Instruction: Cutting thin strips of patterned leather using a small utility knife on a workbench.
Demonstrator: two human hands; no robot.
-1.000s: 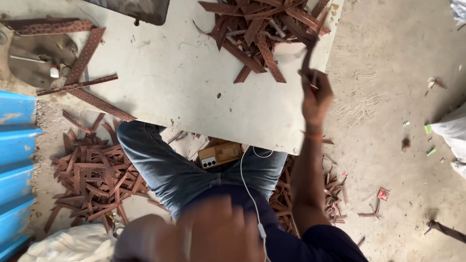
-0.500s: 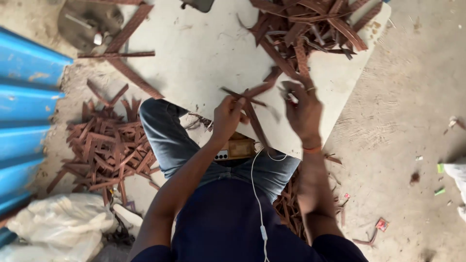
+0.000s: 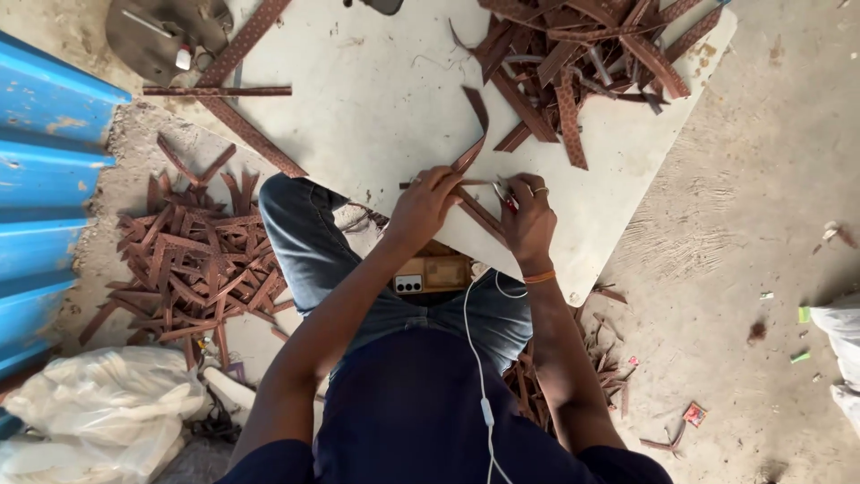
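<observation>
My left hand point(image 3: 423, 208) and my right hand point(image 3: 528, 220) are together at the near edge of a white board point(image 3: 376, 99) that rests over my knees. Both hands grip a bent brown leather strip point(image 3: 473, 152), which rises from my fingers and curls over the board. My right hand also seems to hold a small metal tool with a red part point(image 3: 507, 199). A heap of brown strips point(image 3: 582, 54) lies at the far right of the board, a hand's length beyond my right hand.
A pile of cut brown strips point(image 3: 193, 260) lies on the ground at the left, beside a blue corrugated sheet point(image 3: 45, 179). White plastic bags point(image 3: 98, 412) sit at the lower left. A phone point(image 3: 434, 273) rests on my lap. Dusty concrete floor point(image 3: 761, 224) spreads to the right.
My right hand came back from the far heap to the near edge with a strip. My left hand came up to meet it, and both now hold the strip.
</observation>
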